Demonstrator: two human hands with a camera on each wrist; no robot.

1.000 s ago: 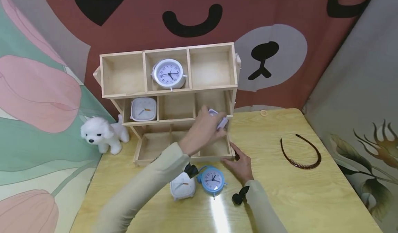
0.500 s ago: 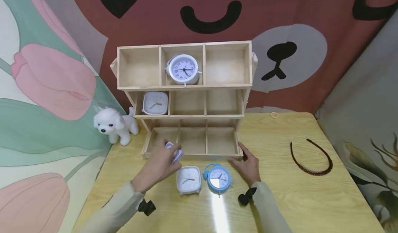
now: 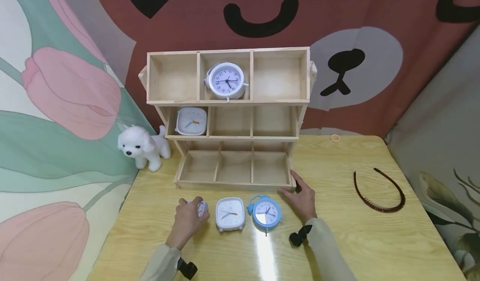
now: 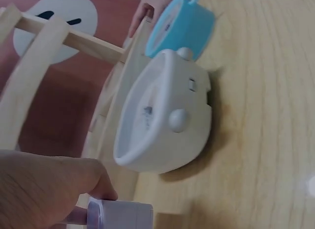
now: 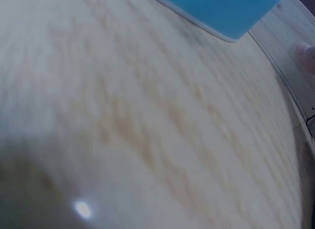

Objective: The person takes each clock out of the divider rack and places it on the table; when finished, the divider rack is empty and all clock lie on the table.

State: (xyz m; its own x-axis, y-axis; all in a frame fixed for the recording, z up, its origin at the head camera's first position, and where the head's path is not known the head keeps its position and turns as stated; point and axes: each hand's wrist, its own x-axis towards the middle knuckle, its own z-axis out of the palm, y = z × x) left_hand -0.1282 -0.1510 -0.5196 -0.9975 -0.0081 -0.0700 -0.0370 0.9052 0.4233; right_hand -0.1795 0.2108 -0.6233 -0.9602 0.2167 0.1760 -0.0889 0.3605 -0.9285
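Note:
My left hand [image 3: 187, 220] holds a small pale lavender clock [image 3: 202, 208] between thumb and fingers, low over the table left of the other clocks. In the left wrist view, part of that lavender clock [image 4: 125, 215] shows below the thumb; whether it touches the table I cannot tell. Beside it stands a white squarish alarm clock [image 3: 230, 214], then a light blue round alarm clock [image 3: 266, 213]. My right hand [image 3: 303, 197] grips the lower right front corner of the three-tier wooden shelf [image 3: 236, 186], thumb at the front and fingers along the side.
A white round clock [image 3: 227, 81] sits in the top middle compartment, and a white squarish clock [image 3: 191, 121] in the middle tier's left one. A white toy dog [image 3: 144, 147] stands left of the shelf. A brown headband [image 3: 386, 209] and a small ring [image 3: 335, 138] lie at right.
My left hand has carried the lavender clock from the middle tier's right side down and left to the table front. The right hand stays at the shelf corner; the head view has shifted slightly.

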